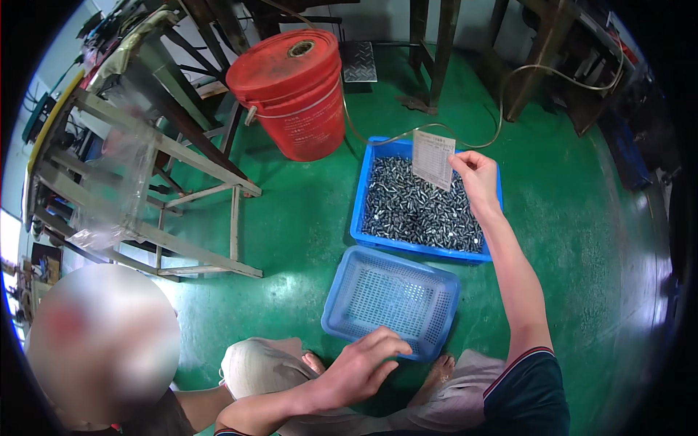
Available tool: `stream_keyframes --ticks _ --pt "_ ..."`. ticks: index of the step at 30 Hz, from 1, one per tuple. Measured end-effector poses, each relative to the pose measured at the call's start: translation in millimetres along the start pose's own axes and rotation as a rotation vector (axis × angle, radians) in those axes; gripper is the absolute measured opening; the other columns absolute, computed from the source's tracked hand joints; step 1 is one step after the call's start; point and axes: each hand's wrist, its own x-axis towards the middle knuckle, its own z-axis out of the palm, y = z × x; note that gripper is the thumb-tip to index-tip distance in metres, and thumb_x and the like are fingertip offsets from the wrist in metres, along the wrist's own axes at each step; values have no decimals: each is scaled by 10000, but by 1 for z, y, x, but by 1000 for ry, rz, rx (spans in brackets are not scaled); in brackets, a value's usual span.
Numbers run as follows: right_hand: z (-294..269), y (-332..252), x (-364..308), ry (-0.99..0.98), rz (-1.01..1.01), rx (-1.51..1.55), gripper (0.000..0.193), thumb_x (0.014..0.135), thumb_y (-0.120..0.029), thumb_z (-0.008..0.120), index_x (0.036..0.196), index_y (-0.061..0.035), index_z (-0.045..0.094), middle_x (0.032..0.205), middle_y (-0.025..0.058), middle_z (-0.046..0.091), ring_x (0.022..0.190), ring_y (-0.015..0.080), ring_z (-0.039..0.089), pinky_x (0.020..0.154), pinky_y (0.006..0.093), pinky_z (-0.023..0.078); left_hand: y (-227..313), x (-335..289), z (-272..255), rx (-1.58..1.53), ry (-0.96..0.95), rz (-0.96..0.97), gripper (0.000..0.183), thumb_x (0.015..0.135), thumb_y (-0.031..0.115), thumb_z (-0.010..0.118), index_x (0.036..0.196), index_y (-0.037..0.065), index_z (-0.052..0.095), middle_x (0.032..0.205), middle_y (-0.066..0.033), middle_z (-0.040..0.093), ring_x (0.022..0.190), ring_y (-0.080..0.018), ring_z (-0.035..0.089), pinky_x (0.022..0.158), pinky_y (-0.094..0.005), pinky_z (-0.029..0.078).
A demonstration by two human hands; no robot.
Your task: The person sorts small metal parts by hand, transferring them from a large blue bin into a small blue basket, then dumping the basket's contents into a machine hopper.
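A printed paper slip point(433, 161) is pinched by one edge between the thumb and fingers of my right hand point(476, 178). The slip stands out over a blue bin point(358, 218) heaped with small dark metal pins point(414, 211). My left hand point(363, 367) hovers by the near rim of a lighter blue perforated basket point(337, 298). Its fingers are loosely bent and apart, with nothing in them. The basket lies on the floor just in front of the bin, and only its mesh bottom shows inside.
A lidded red bucket point(305, 109) stands behind and left of the bin. Wooden frame stands point(196, 196) fill the left side. A thin hose point(502, 109) runs across the green floor point(567, 232). Another person point(102, 341) is close at my left.
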Motion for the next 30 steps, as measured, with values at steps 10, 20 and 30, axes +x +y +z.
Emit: stream_keyframes --ticks 10,20,30 --pt "64 -97 -45 -301 112 521 65 743 -65 607 745 -1 594 719 -3 562 678 59 459 644 206 345 4 -19 -3 638 -3 171 339 748 176 581 1042 47 473 1089 -128 435 896 -280 505 737 -349 425" --pt "65 -168 -106 -433 -14 770 136 816 -99 545 699 -42 505 748 27 568 690 84 498 691 236 400 3 -32 14 802 -174 136 360 737 210 588 1032 28 491 1140 -133 416 878 -229 509 754 -317 412" --pt "53 -141 -56 -302 -135 556 65 766 -59 581 756 5 577 751 8 571 715 60 501 682 189 382 -2 -11 8 1043 -165 232 228 690 165 483 890 59 507 950 -81 501 810 -166 517 663 -263 402"
